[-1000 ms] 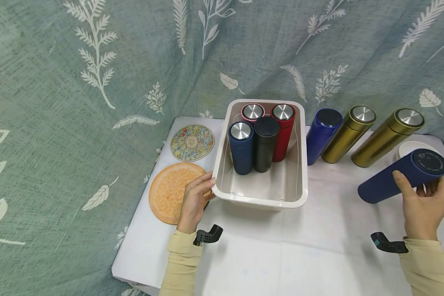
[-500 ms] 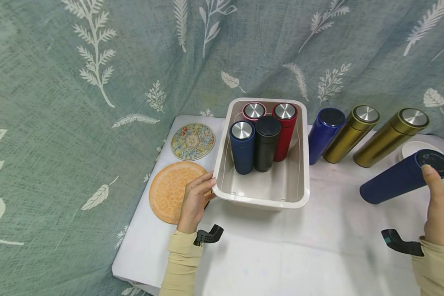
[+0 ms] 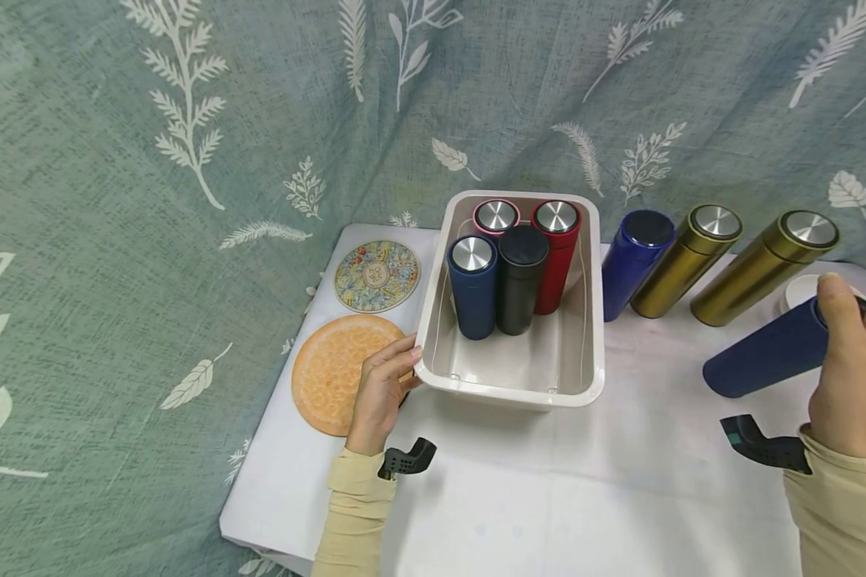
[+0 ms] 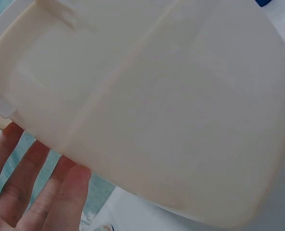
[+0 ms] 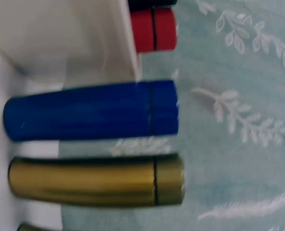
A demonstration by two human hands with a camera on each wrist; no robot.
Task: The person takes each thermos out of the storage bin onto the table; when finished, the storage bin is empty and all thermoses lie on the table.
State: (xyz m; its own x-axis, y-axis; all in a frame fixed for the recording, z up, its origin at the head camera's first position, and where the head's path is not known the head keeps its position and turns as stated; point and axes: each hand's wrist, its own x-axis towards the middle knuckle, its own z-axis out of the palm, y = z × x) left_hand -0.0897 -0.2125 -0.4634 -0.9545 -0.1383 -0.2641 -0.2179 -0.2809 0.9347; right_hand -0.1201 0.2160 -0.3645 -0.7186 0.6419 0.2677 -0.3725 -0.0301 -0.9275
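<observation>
In the head view, my left hand touches the left side of a cream plastic bin near its front corner. In the left wrist view, its fingers lie fairly straight against the bin wall. Inside the bin, a navy flask, a black flask, a red flask and a pink-rimmed flask stand upright. My right hand, thumb extended, is at the top of another navy flask on the table and hides most of its lid; contact is unclear.
A shiny blue flask and two gold flasks stand right of the bin. Behind the outer navy flask is a white round item. A patterned round mat and an orange round mat lie left. Patterned cloth hangs behind.
My right hand has let go of the outer navy flask's body, moved right, then risen over its lid. The flask stays on the table. My left hand stays at the bin.
</observation>
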